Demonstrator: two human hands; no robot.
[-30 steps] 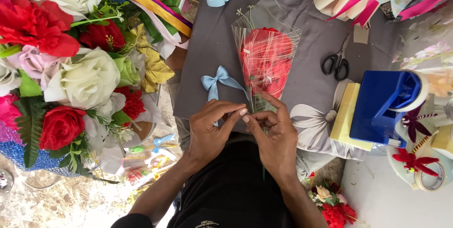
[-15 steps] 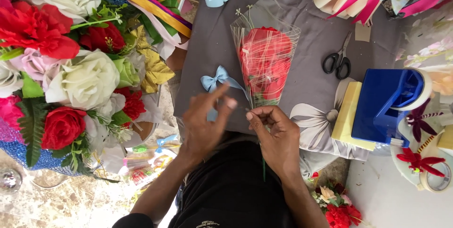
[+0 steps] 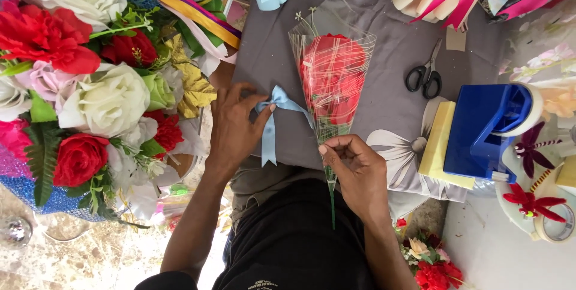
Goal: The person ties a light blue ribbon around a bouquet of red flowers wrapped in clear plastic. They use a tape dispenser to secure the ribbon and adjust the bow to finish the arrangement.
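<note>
The cellophane-wrapped red flower [image 3: 331, 80] lies on the grey worktop [image 3: 384, 56], its stem pinched in the right hand [image 3: 359, 173] while the left hand [image 3: 234, 128] grasps the pale blue ribbon bow [image 3: 277, 105] just beside it, with scissors [image 3: 423, 77] and blue tape dispenser [image 3: 487, 129] crowding the right, a flower arrangement [image 3: 90, 92] the left.

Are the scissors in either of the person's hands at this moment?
No: the scissors lie on the grey cloth, while the left hand touches the blue bow and the right hand holds the wrapped rose.
</note>
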